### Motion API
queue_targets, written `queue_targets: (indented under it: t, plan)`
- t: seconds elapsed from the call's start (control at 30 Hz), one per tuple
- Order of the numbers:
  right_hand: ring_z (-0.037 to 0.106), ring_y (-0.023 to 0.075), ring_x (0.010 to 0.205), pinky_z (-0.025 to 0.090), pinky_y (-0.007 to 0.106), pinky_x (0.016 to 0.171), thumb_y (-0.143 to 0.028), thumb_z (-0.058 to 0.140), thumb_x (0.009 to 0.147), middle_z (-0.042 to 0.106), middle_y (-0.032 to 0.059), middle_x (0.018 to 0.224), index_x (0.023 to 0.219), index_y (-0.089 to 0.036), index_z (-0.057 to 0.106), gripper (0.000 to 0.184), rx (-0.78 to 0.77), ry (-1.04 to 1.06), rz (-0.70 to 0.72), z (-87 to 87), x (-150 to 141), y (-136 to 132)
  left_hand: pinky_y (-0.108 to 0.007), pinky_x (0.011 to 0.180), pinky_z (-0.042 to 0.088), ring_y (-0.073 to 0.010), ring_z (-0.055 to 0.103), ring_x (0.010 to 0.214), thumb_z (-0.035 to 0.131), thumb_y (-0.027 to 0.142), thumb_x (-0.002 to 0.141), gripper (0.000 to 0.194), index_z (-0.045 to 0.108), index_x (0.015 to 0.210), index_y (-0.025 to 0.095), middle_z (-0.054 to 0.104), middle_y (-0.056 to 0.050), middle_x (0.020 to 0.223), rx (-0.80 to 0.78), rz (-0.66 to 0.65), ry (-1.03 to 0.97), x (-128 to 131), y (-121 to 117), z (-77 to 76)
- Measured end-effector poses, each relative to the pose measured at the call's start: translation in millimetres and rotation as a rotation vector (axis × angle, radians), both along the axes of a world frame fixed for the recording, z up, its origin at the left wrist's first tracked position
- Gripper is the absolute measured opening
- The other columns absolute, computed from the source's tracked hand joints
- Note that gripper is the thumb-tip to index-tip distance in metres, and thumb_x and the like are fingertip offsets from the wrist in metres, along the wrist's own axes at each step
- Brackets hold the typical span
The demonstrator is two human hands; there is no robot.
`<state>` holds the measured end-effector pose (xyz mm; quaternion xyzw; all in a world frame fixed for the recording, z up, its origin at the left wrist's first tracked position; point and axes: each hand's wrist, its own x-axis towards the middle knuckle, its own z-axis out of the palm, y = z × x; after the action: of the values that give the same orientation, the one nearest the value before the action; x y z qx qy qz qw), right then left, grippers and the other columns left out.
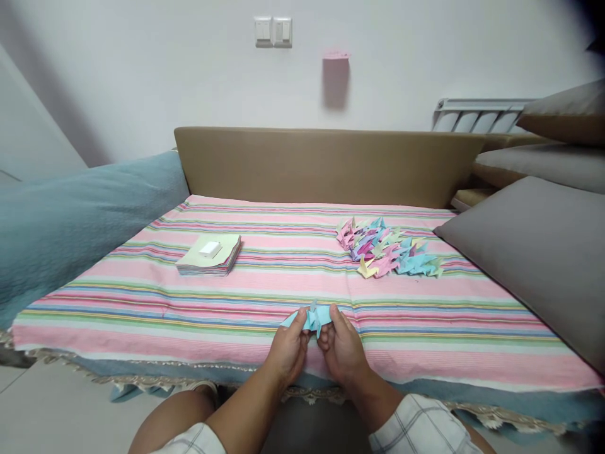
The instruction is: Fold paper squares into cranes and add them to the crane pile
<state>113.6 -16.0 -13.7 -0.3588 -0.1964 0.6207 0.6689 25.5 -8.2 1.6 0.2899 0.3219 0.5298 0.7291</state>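
Observation:
A light blue origami crane (pixel 312 318) is stretched between my two hands, just above the near part of the striped cloth. My left hand (pixel 289 345) pinches one wing between thumb and fingers. On the other side, my right hand (pixel 344 345) grips the opposite wing the same way. The crane's narrow points stick up and down between the wings. Beyond my right hand lies a pile of folded paper cranes (pixel 387 249) in pink, purple, yellow, green and blue. To the far left sits a stack of square coloured paper (pixel 210 255) with a small white block (pixel 210 249) on top.
The pink striped cloth (pixel 283 277) covers the sofa seat, with a brown backrest (pixel 326 165) behind. Grey cushions (pixel 534 252) pile up at the right. A blue covered armrest (pixel 94 221) bounds the left. Light switches (pixel 273 32) are on the wall.

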Motion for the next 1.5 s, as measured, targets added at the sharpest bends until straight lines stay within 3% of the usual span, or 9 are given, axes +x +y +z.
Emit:
queue_targets:
  t: [0.27, 0.5, 0.73, 1.3, 1.5]
  plan:
    - [0.037, 0.0038, 0.039, 0.026, 0.015, 0.037, -0.047, 0.072, 0.065, 0.045, -0.0085, 0.046, 0.067, -0.018, 0.048, 0.038, 0.017, 0.028, -0.008, 3.6, 6, 1, -0.029, 0.073, 0.047, -0.0166, 0.061, 0.077, 0.066, 0.042, 0.075, 0.030, 0.065, 0.082, 0.012, 0.066, -0.006, 0.076, 0.057, 0.014, -0.052, -6, 5, -7.6]
    - [0.039, 0.0042, 0.040, 0.028, 0.015, 0.037, -0.045, 0.070, 0.069, 0.045, -0.0083, 0.047, 0.066, -0.018, 0.050, 0.034, 0.006, 0.101, -0.049, 2.1, 12, 5, -0.023, 0.060, 0.048, -0.0134, 0.059, 0.068, 0.071, 0.038, 0.071, 0.030, 0.066, 0.081, 0.010, 0.065, -0.005, 0.073, -0.013, 0.047, -0.068, -10, 7, -6.0]
    - [0.041, 0.0035, 0.040, 0.030, 0.013, 0.036, -0.041, 0.075, 0.066, 0.043, -0.0100, 0.048, 0.068, -0.019, 0.047, 0.035, -0.014, 0.122, -0.091, 7.1, 16, 6, -0.025, 0.065, 0.051, -0.0152, 0.061, 0.073, 0.071, 0.035, 0.071, 0.027, 0.067, 0.078, 0.009, 0.066, -0.006, 0.075, -0.007, 0.036, -0.072, -13, 8, -4.5]
    - [0.047, 0.0045, 0.045, 0.035, 0.013, 0.038, -0.040, 0.075, 0.066, 0.049, -0.0090, 0.053, 0.075, -0.020, 0.049, 0.034, -0.003, 0.135, -0.128, 5.6, 18, 7, -0.024, 0.067, 0.052, -0.0108, 0.060, 0.070, 0.074, 0.037, 0.068, 0.026, 0.063, 0.074, 0.014, 0.065, -0.001, 0.075, -0.008, 0.103, -0.046, -10, 6, -6.0]
    - [0.049, 0.0077, 0.044, 0.034, 0.017, 0.037, -0.043, 0.071, 0.070, 0.046, -0.0080, 0.049, 0.069, -0.020, 0.048, 0.032, -0.010, 0.026, -0.123, 3.9, 19, 8, -0.025, 0.065, 0.052, -0.0118, 0.060, 0.067, 0.074, 0.040, 0.066, 0.031, 0.063, 0.075, 0.012, 0.066, -0.003, 0.074, -0.029, 0.074, -0.020, -11, 6, -5.7]
